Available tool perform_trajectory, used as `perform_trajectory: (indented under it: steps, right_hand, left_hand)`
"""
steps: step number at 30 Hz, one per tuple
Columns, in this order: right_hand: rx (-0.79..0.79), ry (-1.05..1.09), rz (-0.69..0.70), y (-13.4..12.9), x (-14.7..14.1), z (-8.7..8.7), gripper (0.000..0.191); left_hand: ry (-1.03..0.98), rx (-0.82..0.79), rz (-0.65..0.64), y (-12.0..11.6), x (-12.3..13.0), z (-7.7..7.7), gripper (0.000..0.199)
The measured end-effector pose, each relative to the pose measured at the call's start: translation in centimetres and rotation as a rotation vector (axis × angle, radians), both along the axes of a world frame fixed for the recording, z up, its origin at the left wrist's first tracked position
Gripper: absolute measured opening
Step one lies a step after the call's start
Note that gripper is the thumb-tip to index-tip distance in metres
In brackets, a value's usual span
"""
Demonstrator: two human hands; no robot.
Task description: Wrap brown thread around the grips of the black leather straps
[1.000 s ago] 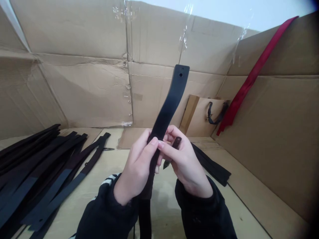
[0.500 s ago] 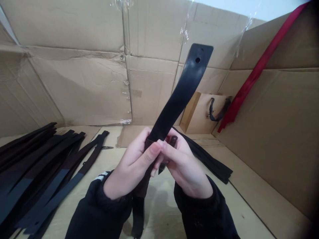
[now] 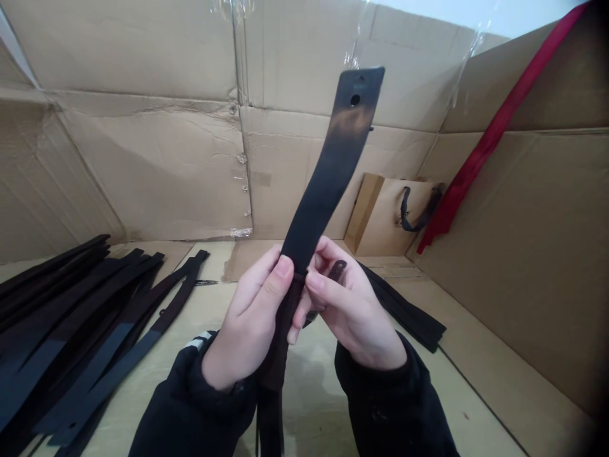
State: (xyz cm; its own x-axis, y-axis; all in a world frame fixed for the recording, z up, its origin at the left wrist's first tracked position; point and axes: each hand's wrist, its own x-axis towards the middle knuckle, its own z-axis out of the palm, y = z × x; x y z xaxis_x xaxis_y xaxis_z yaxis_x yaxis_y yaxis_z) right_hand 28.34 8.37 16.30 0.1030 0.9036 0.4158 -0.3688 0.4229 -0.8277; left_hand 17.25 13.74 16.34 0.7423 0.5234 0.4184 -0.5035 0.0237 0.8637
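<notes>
**A nick or a slip is the likeliest trouble here**

You hold a long, flat black strap with a dark brown fabric section above the pale wooden tabletop, its holed end rising free and its lower part running down between your sleeves. Your left hand pinches it, thumb on the face. Your right hand closes around a slim dark brown tool with a holed end, while its thumb presses at the strap's right edge, beside the narrow seam; what those fingertips pinch is too small to tell.

The tool's lower end is mostly hidden under your fingers, so you could scratch the strap or prick yourself if your right hand rolls inward. The free upper length looks springy; if your left thumb eases, it could twist and pull the seam from your fingertips. Dropped, the strap could mix with the heap of dark straps on your left.
</notes>
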Motion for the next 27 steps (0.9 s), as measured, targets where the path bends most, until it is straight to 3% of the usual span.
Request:
perform_trajectory:
  steps: [11, 16, 22, 27]
  right_hand:
    - [-0.008, -0.035, -0.126, -0.2, -0.3, 0.2, 0.022]
    - [-0.016, -0.056, -0.184, -0.3, -0.7, 0.3, 0.022]
    - [0.018, -0.077, -0.247, -0.3, -1.2, 0.2, 0.018]
    - [0.004, -0.091, -0.182, -0.4, -0.8, 0.2, 0.019]
  left_hand:
    - [0.066, -0.062, 0.036, -0.5, 0.6, -0.1, 0.032]
    - [0.002, -0.065, 0.002, -0.1, 0.6, -0.2, 0.033]
    - [0.027, -0.064, -0.009, 0.1, 0.2, -0.1, 0.02]
    - [0.037, -0.07, 0.01, -0.2, 0.4, 0.0, 0.022]
